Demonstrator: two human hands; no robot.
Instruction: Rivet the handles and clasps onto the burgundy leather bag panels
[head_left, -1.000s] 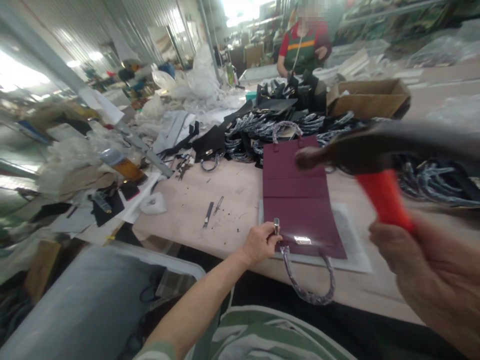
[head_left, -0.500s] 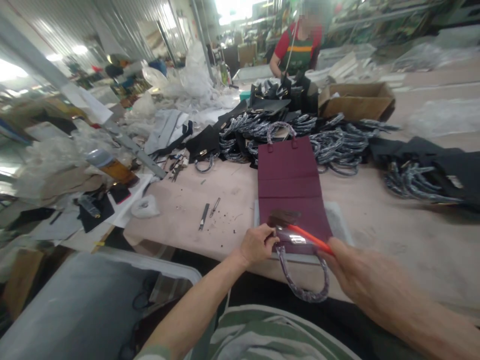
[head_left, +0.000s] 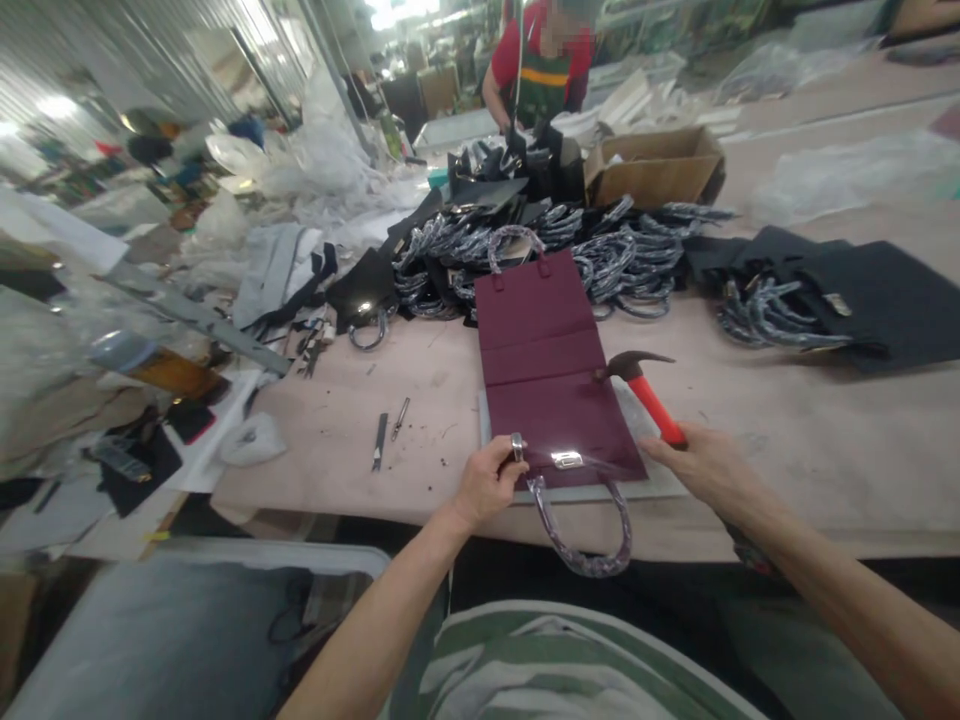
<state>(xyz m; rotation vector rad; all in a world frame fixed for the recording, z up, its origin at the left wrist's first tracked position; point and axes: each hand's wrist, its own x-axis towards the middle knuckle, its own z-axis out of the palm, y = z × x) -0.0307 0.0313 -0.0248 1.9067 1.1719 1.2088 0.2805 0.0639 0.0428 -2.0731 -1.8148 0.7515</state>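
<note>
A maroon bag panel (head_left: 547,375) lies flat on the worktable (head_left: 420,440), with a silver clasp (head_left: 567,460) near its front edge and a wrapped handle (head_left: 581,530) hanging over the table edge. My left hand (head_left: 487,482) pinches a small metal punch (head_left: 516,446) upright on the panel's front left corner. My right hand (head_left: 701,465) grips the orange handle of a hammer (head_left: 646,385), whose dark head hovers just above the panel's right side.
Two small metal tools (head_left: 390,428) lie left of the panel. Piles of black bag pieces with wrapped handles (head_left: 615,260) fill the back and right. A cardboard box (head_left: 652,165) and a person in red and green (head_left: 536,70) are at the far end. A grey bin (head_left: 187,630) sits below left.
The hammer came down from high on the right onto the punch, then lifted back to the right of the panel. My left hand stayed on the punch.
</note>
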